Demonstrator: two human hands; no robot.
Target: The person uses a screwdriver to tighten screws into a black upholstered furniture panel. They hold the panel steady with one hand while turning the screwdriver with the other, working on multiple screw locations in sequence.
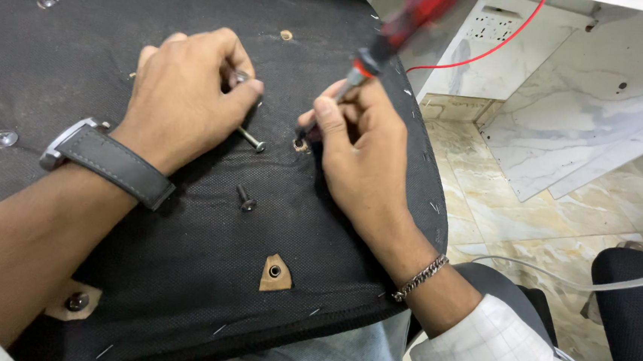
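A black fabric-covered seat panel (pixel 179 268) lies upside down across my lap. My right hand (pixel 361 157) grips a red-and-black screwdriver (pixel 404 28), its tip set at a threaded hole (pixel 300 146) in the panel. My left hand (pixel 188 92), with a grey-strapped watch on its wrist, pinches a small metal piece (pixel 239 78) between thumb and fingers, just left of that hole. A loose bolt (pixel 251 139) lies under my left hand's fingers and a second bolt (pixel 245 198) lies nearer to me.
Another threaded hole sits in a tan cut-out (pixel 275 272), and a bolt head (pixel 77 301) shows at the panel's near left. Marble floor tiles (pixel 515 217), leaning marble slabs (pixel 589 124), a red wire (pixel 489 53) and a black chair seat (pixel 637 300) are on the right.
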